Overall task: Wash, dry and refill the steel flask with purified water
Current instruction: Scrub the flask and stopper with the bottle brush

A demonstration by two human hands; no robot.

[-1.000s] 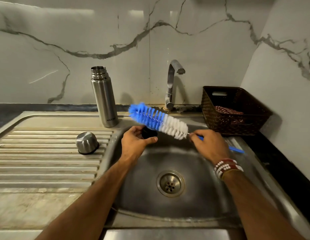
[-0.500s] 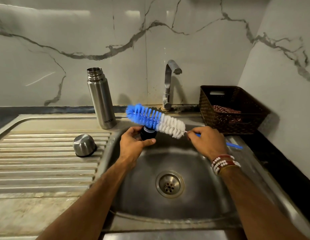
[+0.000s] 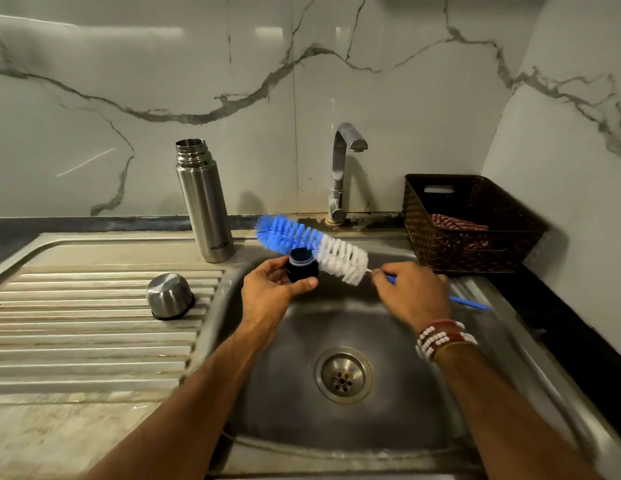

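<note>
Over the sink (image 3: 531, 344), the left hand (image 3: 267, 289) curls its fingers around the dark stopper (image 3: 301, 265), while the right hand (image 3: 414, 294) pinches the bottle brush (image 3: 311, 247) by its blue handle. The open steel flask (image 3: 206, 206) stands upright behind the sink's left rim. Scrubbing well probably means turning the stopper so the bristles reach its grooves.

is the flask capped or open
Open: the steel flask stands upright with bare threaded neck; its steel cup sits upside down on the drainboard.
</note>
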